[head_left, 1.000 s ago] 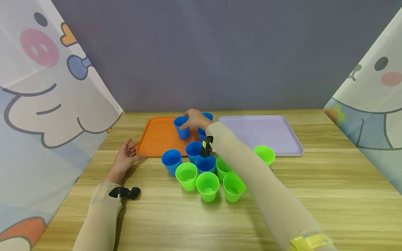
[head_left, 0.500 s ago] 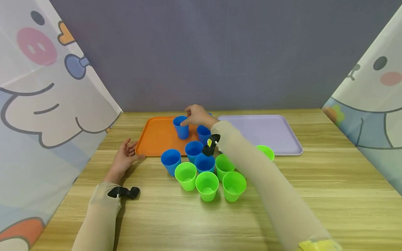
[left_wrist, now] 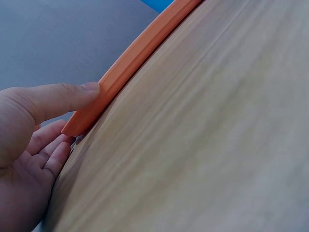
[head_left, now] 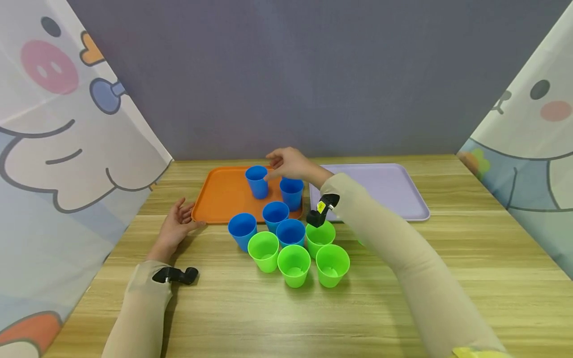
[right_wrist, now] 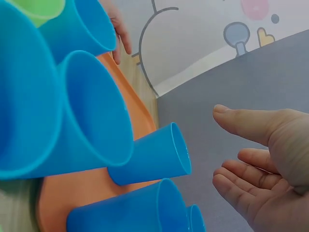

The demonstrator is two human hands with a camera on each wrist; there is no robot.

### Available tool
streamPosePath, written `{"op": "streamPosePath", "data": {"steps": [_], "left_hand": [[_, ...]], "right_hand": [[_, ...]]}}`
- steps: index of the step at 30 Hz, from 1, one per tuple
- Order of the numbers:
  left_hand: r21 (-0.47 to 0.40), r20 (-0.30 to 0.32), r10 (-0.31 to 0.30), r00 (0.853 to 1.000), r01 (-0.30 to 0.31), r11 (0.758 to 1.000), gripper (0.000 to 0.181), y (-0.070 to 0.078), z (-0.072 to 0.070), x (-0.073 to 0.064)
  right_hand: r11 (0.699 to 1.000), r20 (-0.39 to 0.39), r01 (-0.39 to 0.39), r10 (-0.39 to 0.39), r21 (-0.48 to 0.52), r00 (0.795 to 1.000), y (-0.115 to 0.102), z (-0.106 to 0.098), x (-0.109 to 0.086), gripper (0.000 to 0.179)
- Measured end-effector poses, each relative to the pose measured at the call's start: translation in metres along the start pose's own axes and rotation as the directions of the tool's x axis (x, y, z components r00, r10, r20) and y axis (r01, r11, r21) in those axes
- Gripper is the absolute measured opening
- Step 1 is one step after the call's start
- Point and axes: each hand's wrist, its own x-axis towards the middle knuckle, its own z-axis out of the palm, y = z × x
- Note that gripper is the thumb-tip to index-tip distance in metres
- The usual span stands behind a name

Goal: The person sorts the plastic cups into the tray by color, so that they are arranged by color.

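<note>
My right hand [head_left: 293, 164] is held over the orange tray [head_left: 224, 194], thumb and fingers spread apart and holding nothing. Just left of its thumb a blue cup [head_left: 258, 184] stands upright on the tray. Another blue cup [head_left: 292, 194] stands under the hand. A third, mostly covered by the hand in the head view, peeks out as a blue cup rim [right_wrist: 197, 220] in the right wrist view. My left hand [head_left: 175, 229] rests at the tray's near left corner. Its thumb [left_wrist: 67, 99] touches the orange rim, and the fingers lie loosely beside the corner.
In front of the orange tray stand three blue cups [head_left: 243, 231], with several green cups [head_left: 294, 268] nearer to me. A further green cup is almost hidden by my right forearm. The lilac tray [head_left: 380, 191] lies at the right. A grey partition [head_left: 313, 79] rises behind.
My right hand has let go of the blue cup on the orange tray and drawn back to the right, its fingers opening. The left hand has stayed at the tray corner.
</note>
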Motion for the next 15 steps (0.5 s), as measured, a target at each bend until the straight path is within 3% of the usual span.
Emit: {"op": "streamPosePath", "data": {"steps": [15], "left_hand": [[0.004,0.002,0.004,1.000,-0.004,1.000,0.099,-0.002,-0.001,-0.001]], "right_hand": [[0.993,0.105,0.118,-0.120,0.018,0.987,0.008,0.008,-0.026,0.063]]}}
